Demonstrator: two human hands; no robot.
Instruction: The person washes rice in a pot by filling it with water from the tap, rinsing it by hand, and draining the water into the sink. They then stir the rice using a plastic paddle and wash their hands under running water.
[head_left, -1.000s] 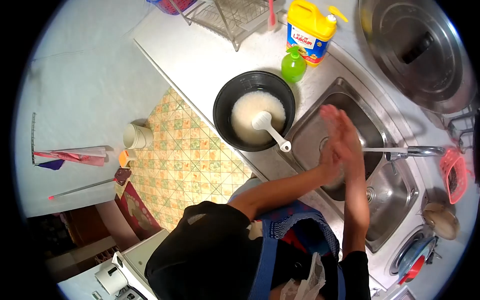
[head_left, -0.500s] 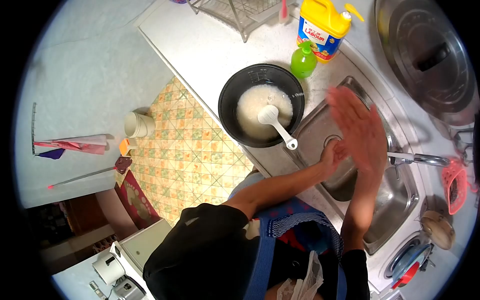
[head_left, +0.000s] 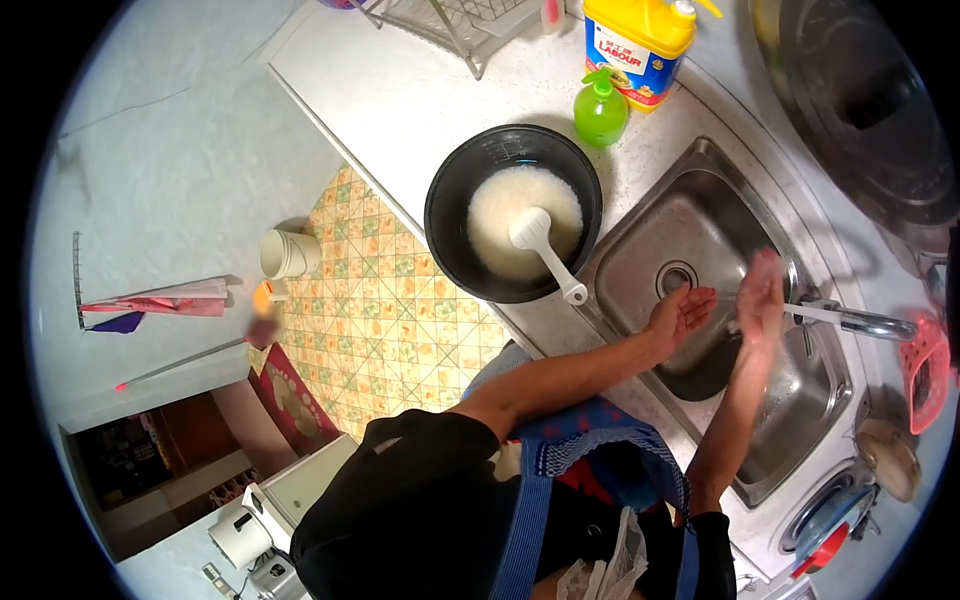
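Observation:
My left hand is held over the steel sink basin, fingers stretched out and palm turned upward, holding nothing. To its right, my right hand is raised upright beside the tap, at the end of its spout. Its fingers look straight and slightly blurred, with nothing in them. A small gap separates the two hands. On the counter left of the sink sits a black rice cooker pot with white rice in cloudy water. A white rice paddle leans in it, handle over the rim.
A green pump bottle and a yellow detergent jug stand behind the pot. The wire dish rack is farther back. A large metal lid leans at the upper right, and a pink basket hangs right of the tap.
My hands have moved apart from being close together over the sink. The right one went lower and right toward the tap; the left opened out. The view has shifted slightly.

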